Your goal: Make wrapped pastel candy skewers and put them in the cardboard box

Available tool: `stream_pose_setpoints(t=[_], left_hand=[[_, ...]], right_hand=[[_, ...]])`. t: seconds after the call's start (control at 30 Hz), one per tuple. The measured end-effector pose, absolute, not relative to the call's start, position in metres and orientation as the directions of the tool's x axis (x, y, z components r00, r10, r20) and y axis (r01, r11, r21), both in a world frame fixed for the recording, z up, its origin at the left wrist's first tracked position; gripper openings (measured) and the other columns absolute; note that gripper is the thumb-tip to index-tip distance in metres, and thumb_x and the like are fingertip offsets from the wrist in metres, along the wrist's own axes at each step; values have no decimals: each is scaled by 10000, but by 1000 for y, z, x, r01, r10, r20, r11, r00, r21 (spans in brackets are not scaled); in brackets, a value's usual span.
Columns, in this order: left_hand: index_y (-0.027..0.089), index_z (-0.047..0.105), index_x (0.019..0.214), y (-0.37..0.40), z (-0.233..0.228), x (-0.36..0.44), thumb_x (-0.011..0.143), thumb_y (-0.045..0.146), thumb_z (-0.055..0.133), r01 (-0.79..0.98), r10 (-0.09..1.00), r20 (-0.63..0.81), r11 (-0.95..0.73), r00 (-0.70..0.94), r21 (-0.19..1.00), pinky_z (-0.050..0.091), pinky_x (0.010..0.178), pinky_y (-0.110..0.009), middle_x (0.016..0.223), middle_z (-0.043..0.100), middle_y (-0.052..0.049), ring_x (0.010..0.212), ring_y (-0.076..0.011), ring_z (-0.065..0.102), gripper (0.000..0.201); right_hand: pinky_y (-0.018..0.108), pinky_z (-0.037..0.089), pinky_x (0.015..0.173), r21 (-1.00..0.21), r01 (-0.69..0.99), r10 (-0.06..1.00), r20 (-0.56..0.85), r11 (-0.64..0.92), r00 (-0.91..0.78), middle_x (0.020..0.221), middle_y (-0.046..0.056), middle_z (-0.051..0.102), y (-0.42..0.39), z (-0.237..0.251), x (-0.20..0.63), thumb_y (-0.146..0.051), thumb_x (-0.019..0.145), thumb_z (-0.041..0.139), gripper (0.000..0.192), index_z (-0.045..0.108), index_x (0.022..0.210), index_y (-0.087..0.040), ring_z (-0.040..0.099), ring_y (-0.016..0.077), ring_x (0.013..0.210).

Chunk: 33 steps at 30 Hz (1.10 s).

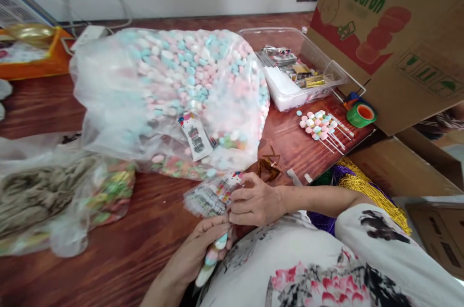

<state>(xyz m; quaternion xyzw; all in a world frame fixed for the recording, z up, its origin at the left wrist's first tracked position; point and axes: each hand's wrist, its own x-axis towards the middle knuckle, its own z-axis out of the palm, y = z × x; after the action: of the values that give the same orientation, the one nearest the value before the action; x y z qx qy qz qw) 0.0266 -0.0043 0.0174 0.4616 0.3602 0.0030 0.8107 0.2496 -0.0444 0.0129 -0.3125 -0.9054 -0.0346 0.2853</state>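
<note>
Left hand [203,249], fingers curled closed around a candy skewer [212,261] of pink, white and blue pieces, low at the table's near edge. Right hand [255,200], fingertips pinched on the mouth of a small printed clear sleeve [212,196], which lies just above the skewer's top. Beyond the hands, a large clear bag of pastel candies [174,89] rests on the wooden table [126,249]. To the right, finished skewers [322,128] lie beside a green tape roll [361,114] and a clear plastic tray [290,65]. A cardboard box [391,31] stands at far right.
</note>
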Motion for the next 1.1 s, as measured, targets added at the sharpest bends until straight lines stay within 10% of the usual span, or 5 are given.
stream_pose_setpoints(t=[0.17, 0.4, 0.73, 0.87, 1.1], left_hand=[[167, 668, 817, -9, 17, 40, 914, 387, 524, 415, 567, -270, -142, 779, 899, 446, 599, -239, 705, 634, -37, 607, -134, 543, 280], [168, 642, 858, -26, -1, 40, 934, 196, 447, 452, 558, 182, -791, 810, 413, 471, 651, -278, 766, 650, -56, 680, -176, 596, 211], [180, 675, 846, -23, 3, 23, 851, 349, 612, 368, 868, -173, -12, 466, 930, 444, 532, -222, 666, 622, 3, 564, -119, 561, 180], [174, 658, 864, -26, 9, 20, 743, 427, 724, 71, 803, -532, 535, 270, 842, 266, 362, -168, 591, 587, 35, 397, -52, 396, 288], [149, 648, 791, -30, 18, 32, 674, 338, 772, -124, 771, -583, 624, 255, 771, 346, 397, -152, 663, 638, 6, 490, -69, 506, 254]], right_hand=[[398, 308, 778, -245, 711, 747, 324, 658, -580, 777, 18, 677, -53, 0, 252, -188, 864, 556, 105, 611, 774, -188, 539, 194, 882], [320, 341, 679, -552, 754, 935, 182, 354, -306, 779, 27, 690, -75, -22, 230, -254, 903, 562, 153, 671, 819, -186, 524, 169, 797], [374, 340, 830, -449, 893, 926, 352, 39, 136, 917, 33, 717, -68, -1, 340, -197, 927, 558, 160, 695, 849, -222, 538, 194, 928], [378, 302, 796, -297, 954, 965, 259, 47, 33, 956, 42, 700, -62, -12, 371, -183, 895, 603, 137, 725, 865, -239, 480, 215, 950], [356, 359, 811, -414, 890, 954, 291, 192, -70, 914, 55, 641, -51, -9, 374, -144, 921, 509, 188, 639, 794, -194, 493, 199, 917]])
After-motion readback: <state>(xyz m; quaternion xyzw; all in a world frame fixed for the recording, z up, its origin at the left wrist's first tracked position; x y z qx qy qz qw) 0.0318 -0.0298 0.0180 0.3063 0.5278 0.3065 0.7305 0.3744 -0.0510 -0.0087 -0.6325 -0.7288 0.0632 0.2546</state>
